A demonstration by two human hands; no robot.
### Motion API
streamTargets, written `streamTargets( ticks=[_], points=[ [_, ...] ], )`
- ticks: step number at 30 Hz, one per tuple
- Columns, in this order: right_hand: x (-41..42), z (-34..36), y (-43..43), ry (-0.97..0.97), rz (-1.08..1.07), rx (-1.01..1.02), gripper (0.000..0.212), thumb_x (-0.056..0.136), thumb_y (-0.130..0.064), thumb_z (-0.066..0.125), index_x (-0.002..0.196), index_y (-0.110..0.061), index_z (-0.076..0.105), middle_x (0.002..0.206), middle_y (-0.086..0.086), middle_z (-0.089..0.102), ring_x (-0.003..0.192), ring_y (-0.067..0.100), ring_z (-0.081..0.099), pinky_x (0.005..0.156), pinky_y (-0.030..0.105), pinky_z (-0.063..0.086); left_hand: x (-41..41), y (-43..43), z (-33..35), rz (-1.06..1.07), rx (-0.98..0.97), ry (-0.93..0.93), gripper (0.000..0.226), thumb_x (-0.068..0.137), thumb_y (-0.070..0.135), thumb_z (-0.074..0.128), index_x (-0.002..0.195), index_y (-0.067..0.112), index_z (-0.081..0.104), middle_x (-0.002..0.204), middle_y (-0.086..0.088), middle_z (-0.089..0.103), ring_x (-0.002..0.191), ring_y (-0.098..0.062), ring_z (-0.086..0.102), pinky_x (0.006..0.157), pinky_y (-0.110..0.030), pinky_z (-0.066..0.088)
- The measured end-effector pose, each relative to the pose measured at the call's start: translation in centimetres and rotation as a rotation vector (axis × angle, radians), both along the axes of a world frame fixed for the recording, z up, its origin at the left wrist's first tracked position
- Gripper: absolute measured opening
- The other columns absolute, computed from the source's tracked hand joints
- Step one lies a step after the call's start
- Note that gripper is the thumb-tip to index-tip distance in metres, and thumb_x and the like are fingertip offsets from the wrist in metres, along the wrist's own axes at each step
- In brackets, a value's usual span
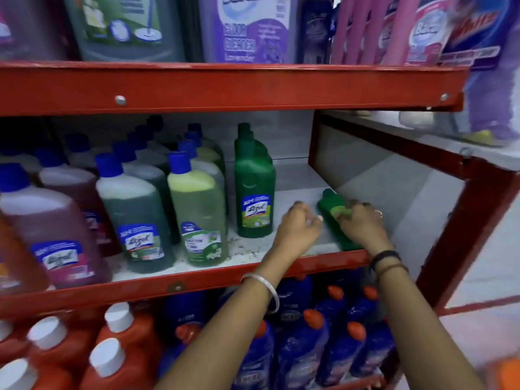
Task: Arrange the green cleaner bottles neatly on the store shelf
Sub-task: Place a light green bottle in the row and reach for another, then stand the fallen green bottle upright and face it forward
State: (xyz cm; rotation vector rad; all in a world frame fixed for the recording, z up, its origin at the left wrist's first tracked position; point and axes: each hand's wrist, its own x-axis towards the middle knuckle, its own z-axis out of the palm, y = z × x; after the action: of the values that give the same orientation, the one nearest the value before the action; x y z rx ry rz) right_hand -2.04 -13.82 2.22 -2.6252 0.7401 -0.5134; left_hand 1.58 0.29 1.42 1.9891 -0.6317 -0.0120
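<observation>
One green bottle lay flat, cap pointing inward; R hand clasped it, L hand beside, loose, empty.

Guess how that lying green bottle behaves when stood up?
The green bottle lies on the shelf under the right hand. Opaque plastic, probably rigid. Tall and narrow like the upright green bottle, so likely tippy. Smooth sides may slip.

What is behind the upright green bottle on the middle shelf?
Behind the upright green bottle, more green caps show in a row, so similar bottles stand there; their bodies are covered. How many cannot be told.
</observation>
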Motion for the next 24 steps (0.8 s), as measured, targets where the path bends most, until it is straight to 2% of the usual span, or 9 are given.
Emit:
streamTargets(
  ticks=[3,6,8,11,13,16,20,22,24],
  points=[
    [-0.2,0.8,-3.0,0.131,-0.037,0.278,0.048,0.093,-0.03,0.048,0.123,0.007,0.049,0.131,0.028,0.053,0.12,0.039,0.051,0.094,0.033,0.041,0.8,-4.3,-1.0,-0.062,0.266,0.264,0.056,0.088,0.036,0.053,0.129,0.001,0.038,0.134,-0.019,0.051,0.119,-0.033,0.051,0.093,-0.035,0.047],
    [0.5,0.6,-4.2,0.094,-0.01,0.561,0.055,0.09,-0.034,0.055,0.126,0.007,0.047,0.132,0.023,0.054,0.118,0.033,0.054,0.083,0.026,0.04,1.5,-6.4,-1.8,0.032,0.166,0.433,0.06,0.088,0.042,0.053,0.129,0.001,0.035,0.136,-0.017,0.047,0.117,-0.031,0.052,0.087,-0.035,0.052],
    [1.2,0.2,-4.6,0.028,0.0,0.709,0.058,0.088,-0.034,0.059,0.127,0.006,0.046,0.13,0.021,0.055,0.116,0.033,0.056,0.086,0.028,0.043,1.9,-7.2,-1.6,0.086,0.062,0.518,0.059,0.087,0.04,0.055,0.128,0.001,0.036,0.133,-0.017,0.049,0.114,-0.03,0.055,0.084,-0.035,0.054],
    [2.1,-0.8,-4.5,-0.045,0.02,0.833,0.064,0.083,-0.034,0.065,0.129,0.005,0.043,0.124,0.02,0.058,0.107,0.033,0.059,0.082,0.032,0.049,2.2,-7.9,-1.2,0.094,-0.001,0.601,0.065,0.082,0.032,0.066,0.13,0.002,0.035,0.131,-0.016,0.052,0.114,-0.029,0.056,0.094,-0.036,0.051],
    [2.3,-1.4,-4.2,-0.121,0.038,0.847,0.054,0.082,-0.031,0.066,0.119,0.006,0.052,0.108,0.015,0.062,0.092,0.029,0.062,0.071,0.03,0.051,1.6,-7.8,-0.9,0.089,-0.038,0.61,0.062,0.077,0.018,0.071,0.128,0.002,0.037,0.127,-0.013,0.054,0.114,-0.027,0.055,0.093,-0.031,0.049],
    [2.3,-1.7,-3.4,-0.275,0.108,0.885,0.042,0.081,-0.026,0.068,0.106,0.008,0.063,0.093,0.016,0.067,0.082,0.027,0.065,0.076,0.036,0.054,1.2,-7.2,-1.0,0.148,-0.077,0.539,0.059,0.068,0.005,0.076,0.118,0.002,0.045,0.122,-0.014,0.057,0.109,-0.028,0.057,0.087,-0.031,0.051],
    [1.7,-1.2,-1.2,-0.422,0.319,0.93,0.037,0.082,-0.022,0.068,0.111,0.0,0.06,0.101,0.018,0.068,0.085,0.027,0.067,0.08,0.037,0.055,1.1,-4.2,-0.9,0.184,-0.236,0.438,0.062,0.053,0.004,0.08,0.109,0.002,0.053,0.119,-0.017,0.059,0.1,-0.03,0.063,0.082,-0.037,0.056],
    [1.5,-0.8,0.3,-0.432,0.423,0.903,0.036,0.082,-0.019,0.068,0.113,-0.006,0.056,0.108,0.017,0.066,0.091,0.028,0.066,0.081,0.037,0.055,0.9,-2.0,-0.9,0.178,-0.336,0.394,0.051,0.054,-0.002,0.079,0.099,0.007,0.058,0.112,-0.02,0.065,0.096,-0.031,0.065,0.085,-0.045,0.056],
    [1.5,-0.6,1.8,-0.423,0.527,0.898,0.041,0.079,-0.02,0.071,0.114,-0.007,0.054,0.112,0.019,0.064,0.094,0.03,0.065,0.081,0.04,0.055,0.5,0.2,-0.6,0.218,-0.362,0.288,0.053,0.054,0.001,0.079,0.1,0.014,0.057,0.111,-0.018,0.065,0.099,-0.029,0.064,0.088,-0.047,0.054]
  ],
)
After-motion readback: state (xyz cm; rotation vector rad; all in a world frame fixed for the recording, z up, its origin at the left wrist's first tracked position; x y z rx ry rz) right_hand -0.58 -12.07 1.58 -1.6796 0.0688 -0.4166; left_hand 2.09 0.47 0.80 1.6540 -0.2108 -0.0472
